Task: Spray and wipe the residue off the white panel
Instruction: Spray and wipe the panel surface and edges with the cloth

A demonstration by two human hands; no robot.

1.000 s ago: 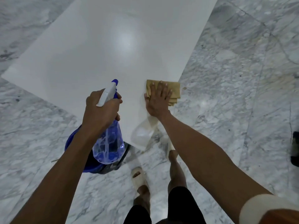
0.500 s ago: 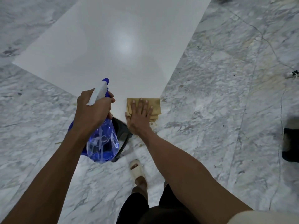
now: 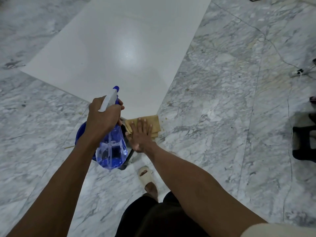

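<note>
1. White panel [image 3: 119, 53], glossy with a soft glare near its middle, lying flat on grey-veined marble floor [image 3: 222, 117], spreading up and away from both hands, its near corner pointing at them.
2. Folded tan cloth [image 3: 154, 124] at that near corner, partly over the panel's tip, partly on the marble, pressed under the right hand [image 3: 140, 134].
3. Right hand flat, fingers straight and slightly spread on the cloth, palm down, gripping nothing.
4. Left hand [image 3: 102, 118] just left of the right, wrapped around the neck of a blue spray bottle [image 3: 111, 151], fingers curled at the trigger, white head and blue nozzle aimed toward the panel.
5. Translucent bottle body hanging below the left fist, liquid visible inside.
6. Blue bucket [image 3: 80, 132] with dark handle beneath and behind the bottle, largely hidden by the left forearm.
7. Cream sandal [image 3: 145, 175] on one foot below the right wrist; dark shorts at the lower edge.
8. Far right of the right arm, a dark object [image 3: 304, 144] on the marble, too cropped to identify; above it a thin cable [image 3: 289, 106] trailing across the floor.
</note>
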